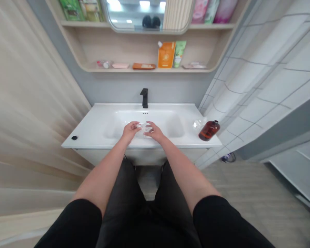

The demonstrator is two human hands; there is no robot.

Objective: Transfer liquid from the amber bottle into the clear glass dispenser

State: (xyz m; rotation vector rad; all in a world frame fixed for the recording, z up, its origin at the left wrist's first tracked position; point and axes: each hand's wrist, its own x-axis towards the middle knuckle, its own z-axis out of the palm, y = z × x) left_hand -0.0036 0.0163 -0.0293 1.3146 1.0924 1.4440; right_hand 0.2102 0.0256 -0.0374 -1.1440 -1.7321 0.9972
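Observation:
Over the white sink (174,125), my two hands meet around a small clear, see-through object (143,128) whose exact kind I cannot make out. My left hand (130,131) has its fingers closed at the object's left side. From the right, my right hand (154,132) curls its thumb and fingers around it. The black faucet (144,98) stands behind them at the back of the basin. On the right of the counter is an amber bottle (209,131) with an uncapped neck, beside another clear object (197,124). A small black cap-like piece (74,137) lies at the counter's left end.
Above the faucet hangs a shelf unit (113,41) with a mirror (136,17). An orange pouch (166,55), a green tube (179,54) and several small items stand on its lower shelf. A beige curtain (28,86) borders the left, a tiled wall (268,79) the right.

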